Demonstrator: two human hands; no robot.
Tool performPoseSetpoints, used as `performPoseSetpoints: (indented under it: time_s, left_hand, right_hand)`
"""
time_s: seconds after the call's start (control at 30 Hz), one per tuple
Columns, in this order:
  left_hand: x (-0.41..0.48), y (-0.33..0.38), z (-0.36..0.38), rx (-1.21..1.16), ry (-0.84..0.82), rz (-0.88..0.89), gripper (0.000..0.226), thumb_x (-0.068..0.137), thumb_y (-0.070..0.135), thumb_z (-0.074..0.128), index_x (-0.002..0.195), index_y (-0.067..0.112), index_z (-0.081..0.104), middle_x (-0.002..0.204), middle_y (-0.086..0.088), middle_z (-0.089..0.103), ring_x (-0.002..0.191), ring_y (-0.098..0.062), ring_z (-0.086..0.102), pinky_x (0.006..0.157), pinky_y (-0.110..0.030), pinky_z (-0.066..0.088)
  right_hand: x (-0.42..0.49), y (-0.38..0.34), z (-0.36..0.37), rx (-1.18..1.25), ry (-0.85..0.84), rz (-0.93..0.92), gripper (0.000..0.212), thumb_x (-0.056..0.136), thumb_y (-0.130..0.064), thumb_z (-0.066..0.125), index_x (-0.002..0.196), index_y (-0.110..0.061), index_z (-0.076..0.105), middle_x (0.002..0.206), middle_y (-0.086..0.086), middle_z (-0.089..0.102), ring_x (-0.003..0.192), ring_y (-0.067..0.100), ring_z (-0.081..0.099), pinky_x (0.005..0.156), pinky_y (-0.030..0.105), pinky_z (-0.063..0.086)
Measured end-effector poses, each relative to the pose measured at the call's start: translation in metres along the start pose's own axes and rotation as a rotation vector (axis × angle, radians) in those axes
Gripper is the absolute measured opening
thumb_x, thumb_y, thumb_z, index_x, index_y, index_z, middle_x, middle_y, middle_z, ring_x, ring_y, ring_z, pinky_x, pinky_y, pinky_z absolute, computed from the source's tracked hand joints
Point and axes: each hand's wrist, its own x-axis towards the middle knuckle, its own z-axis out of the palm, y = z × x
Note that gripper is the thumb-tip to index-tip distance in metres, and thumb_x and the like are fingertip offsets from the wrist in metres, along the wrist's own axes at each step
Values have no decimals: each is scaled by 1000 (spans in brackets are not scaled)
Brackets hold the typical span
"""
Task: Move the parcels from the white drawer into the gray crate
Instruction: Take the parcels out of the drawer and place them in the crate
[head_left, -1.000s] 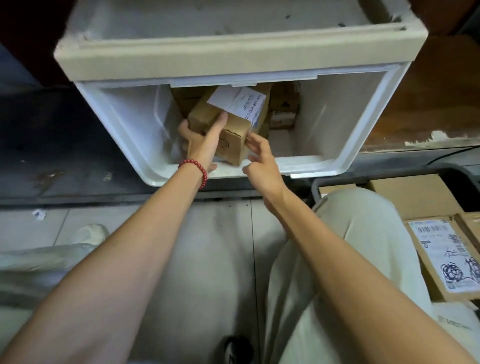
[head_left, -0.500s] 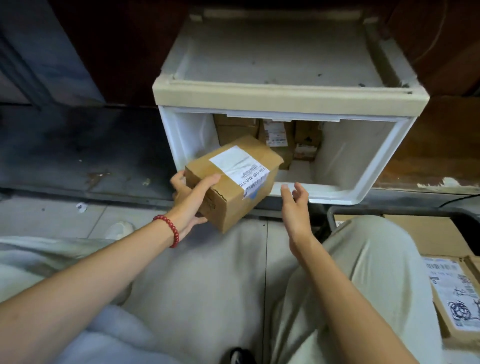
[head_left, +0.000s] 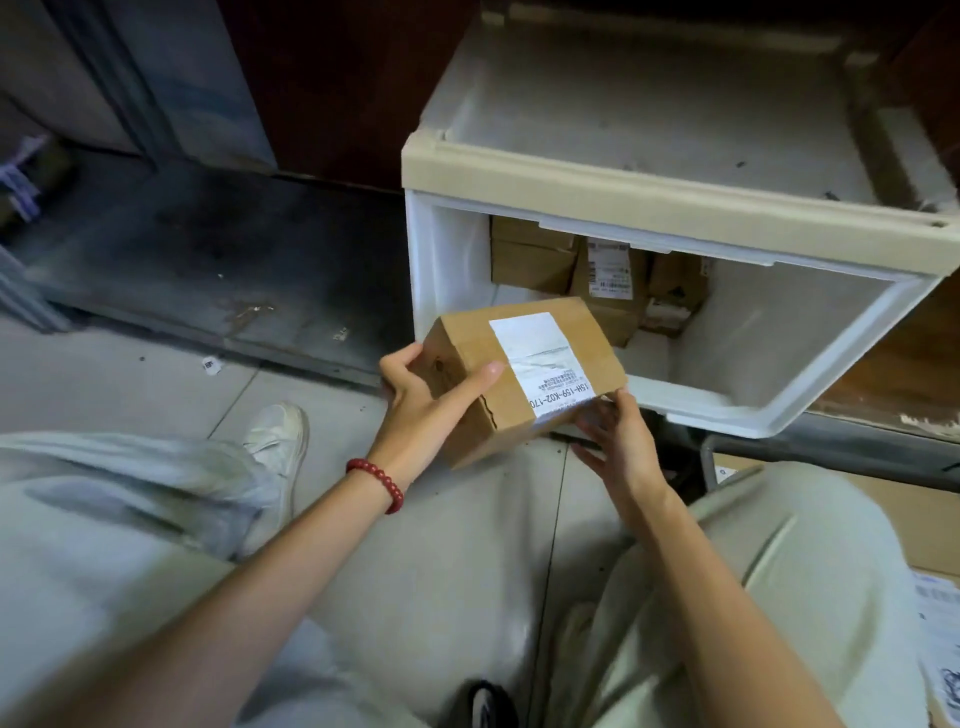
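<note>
Head view, single entry.

Item: box (head_left: 524, 374), brown cardboard, white label (head_left: 540, 364) uppermost. Location: in the air, tilted, just in front of the white drawer (head_left: 779, 415) and clear of its front lip, not yet over the gray crate (head_left: 707, 462).

Left hand (head_left: 421, 395), red bracelet (head_left: 376, 483) at the wrist: grips the box's left end, thumb on the top face, fingers curled round the far side.

Right hand (head_left: 618, 441): at the box's near right corner, fingers beneath it and thumb at the edge. Whether it clamps or merely props cannot be told.

Stock left: several parcels (head_left: 535, 260) at the back of the drawer.

Destination: the crate lies low on the right, largely hidden behind the right knee. Cardboard (head_left: 893, 499) shows inside it.

Handling note (judgement): settle the right hand firmly under the corner before the left lets go. Level the box. Carry it rightward over the knee rather than around it. Set it flat on the cardboard already there, label up, and do not drop it. The torn seam near the left thumb suggests a weak flap, so keep pressure off that edge.
</note>
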Motion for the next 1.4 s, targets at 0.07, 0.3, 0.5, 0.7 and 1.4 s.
performPoseSetpoints:
  time_s: [0.07, 0.3, 0.5, 0.7, 1.4]
  left_hand:
    - [-6, 2, 2, 115, 3, 116, 88, 65, 54, 80, 125, 30, 20, 128, 13, 36, 114, -1, 47, 90, -17, 40]
    - [-21, 7, 7, 290, -16, 306, 101, 55, 67, 72, 130, 26, 18, 146, 11, 11, 123, -1, 33, 79, 5, 30]
    - [-12, 24, -5, 155, 93, 163, 86, 68, 72, 55, 141, 35, 28, 132, 15, 20, 108, 3, 38, 86, -9, 31]
    - [9, 26, -27, -36, 108, -46, 80, 70, 90, 31, 129, 39, 49, 127, 8, 59, 113, -12, 58, 95, -43, 49]
    - [9, 22, -33, -90, 106, -274, 64, 85, 78, 22, 111, 35, 60, 110, 1, 65, 100, -16, 60, 73, -31, 47]
  right_hand:
    - [0, 1, 1, 82, -13, 20, 43, 102, -48, 25, 118, -26, 58, 112, -1, 66, 116, 22, 59, 99, 40, 44]
    - [3, 3, 1, 201, -18, -16, 54, 103, -51, 13, 128, -24, 54, 110, 0, 68, 107, 22, 62, 94, 41, 47]
    - [-3, -2, 3, 110, -58, -112, 46, 101, -55, 20, 107, -31, 58, 113, -9, 64, 114, 12, 55, 104, 39, 35]
    - [-13, -11, 8, 119, -214, -178, 48, 100, -57, 23, 92, -30, 62, 102, -11, 67, 91, 14, 57, 83, 35, 42]
    - [-15, -22, 3, 92, -345, -334, 56, 102, -49, 20, 112, -30, 72, 145, -16, 47, 137, -3, 35, 119, 45, 13]
